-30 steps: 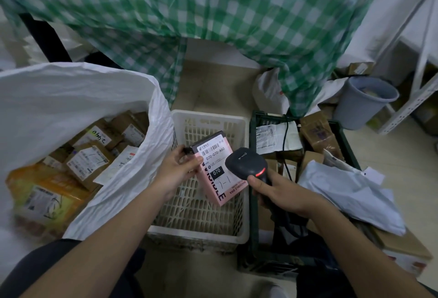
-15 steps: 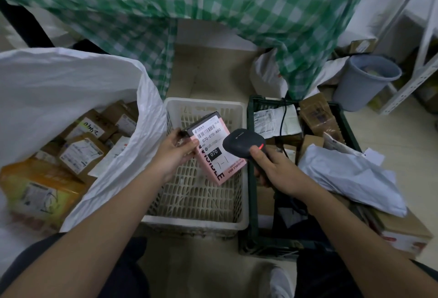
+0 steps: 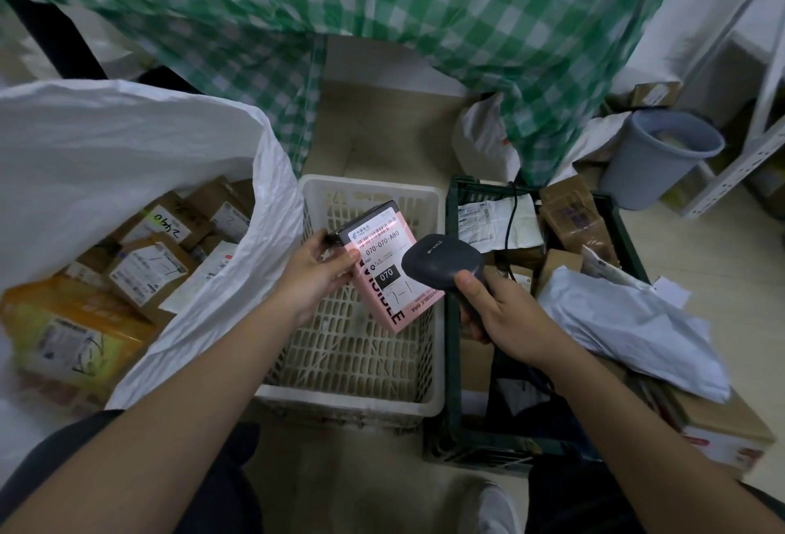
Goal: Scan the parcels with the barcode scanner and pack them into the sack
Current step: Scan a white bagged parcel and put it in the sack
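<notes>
left hand holds pink box | label "070-070-A80" | right hand grips scanner

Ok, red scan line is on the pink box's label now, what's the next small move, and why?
Probably swing the left hand leftward and drop the pink box into the white sack. The scanner in the right hand already throws its red line across the barcode, and the sack stands open beside that hand with labelled parcels inside.

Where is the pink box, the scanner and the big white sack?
pink box [image 3: 388, 278], head view, on its white label.
scanner [image 3: 439, 263], head view, on its dark head.
white sack [image 3: 106, 151], head view, on its folded-down wall.
</notes>
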`<state>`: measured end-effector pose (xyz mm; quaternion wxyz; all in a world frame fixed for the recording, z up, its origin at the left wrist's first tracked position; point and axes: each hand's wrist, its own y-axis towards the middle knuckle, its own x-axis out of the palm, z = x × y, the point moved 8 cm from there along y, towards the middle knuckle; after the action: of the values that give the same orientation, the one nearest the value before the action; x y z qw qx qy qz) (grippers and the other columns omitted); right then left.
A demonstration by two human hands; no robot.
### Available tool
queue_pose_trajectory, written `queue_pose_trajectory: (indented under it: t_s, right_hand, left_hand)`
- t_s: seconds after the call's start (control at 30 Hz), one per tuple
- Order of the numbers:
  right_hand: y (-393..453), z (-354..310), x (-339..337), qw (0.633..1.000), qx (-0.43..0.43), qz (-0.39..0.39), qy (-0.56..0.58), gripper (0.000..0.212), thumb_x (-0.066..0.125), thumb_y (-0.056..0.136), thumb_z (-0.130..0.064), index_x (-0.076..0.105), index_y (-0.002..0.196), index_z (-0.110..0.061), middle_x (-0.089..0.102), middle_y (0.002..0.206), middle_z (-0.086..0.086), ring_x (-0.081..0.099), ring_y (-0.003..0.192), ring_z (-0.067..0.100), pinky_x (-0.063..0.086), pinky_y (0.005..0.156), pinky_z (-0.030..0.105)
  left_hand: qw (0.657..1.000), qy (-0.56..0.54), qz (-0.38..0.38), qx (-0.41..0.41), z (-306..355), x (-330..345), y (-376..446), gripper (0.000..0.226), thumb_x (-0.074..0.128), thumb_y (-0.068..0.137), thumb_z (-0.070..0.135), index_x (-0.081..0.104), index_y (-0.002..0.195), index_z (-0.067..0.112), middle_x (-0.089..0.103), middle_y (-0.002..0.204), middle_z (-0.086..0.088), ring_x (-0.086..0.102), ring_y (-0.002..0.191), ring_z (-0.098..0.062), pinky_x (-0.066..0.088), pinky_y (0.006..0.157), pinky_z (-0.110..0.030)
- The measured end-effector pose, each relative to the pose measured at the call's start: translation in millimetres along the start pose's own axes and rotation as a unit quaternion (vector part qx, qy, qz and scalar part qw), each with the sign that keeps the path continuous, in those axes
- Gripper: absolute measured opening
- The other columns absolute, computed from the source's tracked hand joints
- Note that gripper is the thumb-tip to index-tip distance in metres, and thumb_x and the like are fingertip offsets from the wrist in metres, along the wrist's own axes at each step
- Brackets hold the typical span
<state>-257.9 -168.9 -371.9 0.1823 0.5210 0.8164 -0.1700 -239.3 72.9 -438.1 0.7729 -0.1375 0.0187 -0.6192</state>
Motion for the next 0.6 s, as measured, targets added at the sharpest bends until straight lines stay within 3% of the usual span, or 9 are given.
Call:
queue_pose_trajectory:
  t_s: [0.27,0.43,0.53,0.6]
  right_hand:
    - [1.1,-0.4,0.8,1.000,-0.004,-0.004,-0.010,0.073,0.034,0.073,-0.076,0.054,0.081,-0.006,0.061,0.065,0.014,0.055,0.050,0.017,0.043,0.052,0.028]
    - [0.0,-4.1,-0.5,1.000,-0.003,0.019,0.002,0.059,0.037,0.077,-0.070,0.054,0.077,-0.013,0.064,0.067,0.007,0.057,0.052,0.011,0.045,0.055,0.026]
    - [1.6,-13.0,-1.9,0.999,-0.012,0.045,0.020,0.054,0.038,0.079,-0.066,0.055,0.080,-0.015,0.062,0.061,0.000,0.056,0.052,0.009,0.044,0.056,0.023]
    - [5.7,-19.4,0.4,0.997,-0.009,0.055,0.059,0.054,0.040,0.079,-0.066,0.056,0.086,-0.014,0.062,0.067,0.001,0.056,0.053,0.009,0.045,0.056,0.023]
  left_hand:
    - [1.000,-0.002,-0.003,-0.005,-1.8,-0.9,-3.4,0.031,0.066,0.086,0.002,0.059,0.110,0.020,0.064,0.123,-0.003,0.066,0.108,-0.022,0.055,0.088,-0.038]
    - [1.000,0.008,0.006,-0.010,5.4,-2.9,-17.1,0.041,0.067,0.085,0.003,0.054,0.122,0.018,0.061,0.127,-0.003,0.063,0.111,-0.022,0.054,0.092,-0.039]
    - [1.000,0.023,0.011,0.002,19.7,-5.3,-39.4,0.042,0.068,0.084,0.004,0.055,0.121,0.020,0.062,0.124,-0.003,0.064,0.108,-0.018,0.056,0.087,-0.036]
    - [0.999,0.043,0.019,0.021,33.0,-10.7,-59.7,0.044,0.069,0.083,0.006,0.056,0.122,0.020,0.065,0.120,-0.003,0.067,0.104,-0.017,0.058,0.079,-0.030]
